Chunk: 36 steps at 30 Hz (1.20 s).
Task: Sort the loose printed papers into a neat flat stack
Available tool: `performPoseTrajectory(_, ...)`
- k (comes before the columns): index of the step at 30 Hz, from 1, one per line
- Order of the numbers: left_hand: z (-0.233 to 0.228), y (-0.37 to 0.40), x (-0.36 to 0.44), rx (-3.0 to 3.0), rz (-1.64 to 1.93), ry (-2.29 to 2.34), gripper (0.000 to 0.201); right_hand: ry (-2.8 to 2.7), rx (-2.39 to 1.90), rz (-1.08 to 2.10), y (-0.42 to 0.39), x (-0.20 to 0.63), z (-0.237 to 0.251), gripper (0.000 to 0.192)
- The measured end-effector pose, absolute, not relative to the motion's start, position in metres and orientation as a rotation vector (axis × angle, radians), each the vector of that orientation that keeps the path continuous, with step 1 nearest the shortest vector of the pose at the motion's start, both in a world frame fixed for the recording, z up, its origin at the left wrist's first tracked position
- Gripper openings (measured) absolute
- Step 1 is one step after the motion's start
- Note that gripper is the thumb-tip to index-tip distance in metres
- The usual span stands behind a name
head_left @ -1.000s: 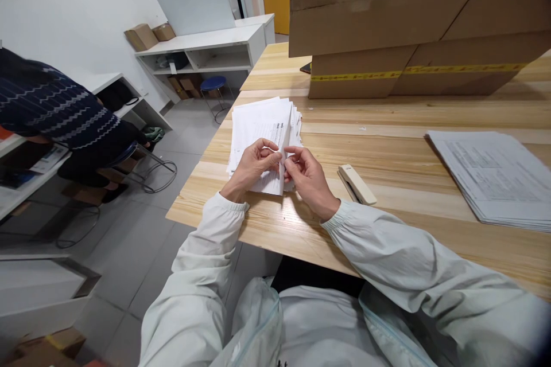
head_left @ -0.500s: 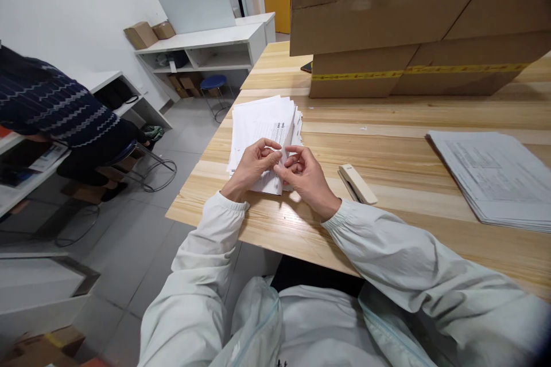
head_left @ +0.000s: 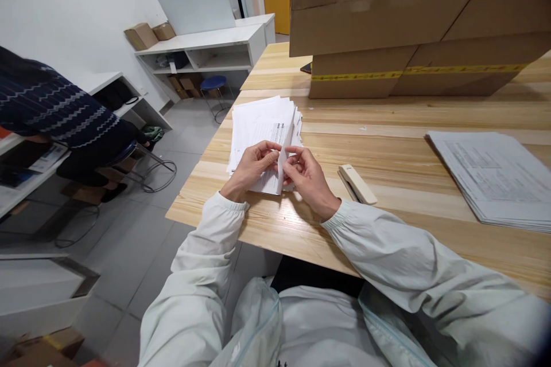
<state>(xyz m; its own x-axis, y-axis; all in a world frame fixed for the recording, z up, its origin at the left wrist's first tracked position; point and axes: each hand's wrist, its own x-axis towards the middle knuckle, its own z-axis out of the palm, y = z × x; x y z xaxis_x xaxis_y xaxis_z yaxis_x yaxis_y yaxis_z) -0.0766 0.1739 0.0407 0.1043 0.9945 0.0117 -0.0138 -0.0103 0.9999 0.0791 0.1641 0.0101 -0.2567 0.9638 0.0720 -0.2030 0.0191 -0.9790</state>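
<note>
White printed sheets of paper (head_left: 260, 117) lie in a loose pile near the left edge of the wooden table. The edge of the top sheets stands raised between my two hands. My left hand (head_left: 253, 167) closes its thumb and fingers on that raised edge from the left. From the right, my right hand (head_left: 309, 179) pinches the same paper edge with its fingers bent. How many sheets are caught there I cannot tell. A cream stapler (head_left: 358, 183) rests on the table just right of my right hand, apart from it.
A neat stack of printed sheets (head_left: 499, 178) lies at the table's right. Large cardboard boxes (head_left: 361, 75) stand across the back. A person in a patterned sweater (head_left: 55, 103) sits at the far left. A blue stool (head_left: 213, 82) stands beyond the table (head_left: 327, 235).
The right thumb has drawn back slightly from the left fingertips, and the paper edge between the hands shows more upright. The arms have hardly moved.
</note>
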Motion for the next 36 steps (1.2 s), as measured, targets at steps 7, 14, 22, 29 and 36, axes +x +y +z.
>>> performPoseTrajectory(7, 0.0361, 0.1758, -0.0806, 1.281, 1.117, 1.069, 0.046, -1.243, -0.882, 1.468, 0.1633, 0.0793, 0.0112, 0.049)
performPoseTrajectory(14, 0.0314, 0.1764, -0.0858, 1.354, 1.104, 1.09, 0.039, -1.356, -0.978, 1.379, 0.1624, 0.0813, 0.009, 0.066)
performPoseTrajectory(22, 0.0337, 0.1746, -0.0847, 1.341, 1.103, 1.094, 0.04, -1.349, -0.958, 1.425, 0.1624, 0.0822, 0.0109, 0.062)
performPoseTrajectory(29, 0.0322, 0.1754, -0.0844, 1.296, 1.096, 1.06, 0.04, -1.306, -0.909, 1.482, 0.1622, 0.0826, 0.0117, 0.054)
performPoseTrajectory(36, 0.0358, 0.1739, -0.0849, 1.312, 1.078, 1.067, 0.034, -1.225, -0.916, 1.514, 0.1598, 0.0831, 0.0151, 0.054)
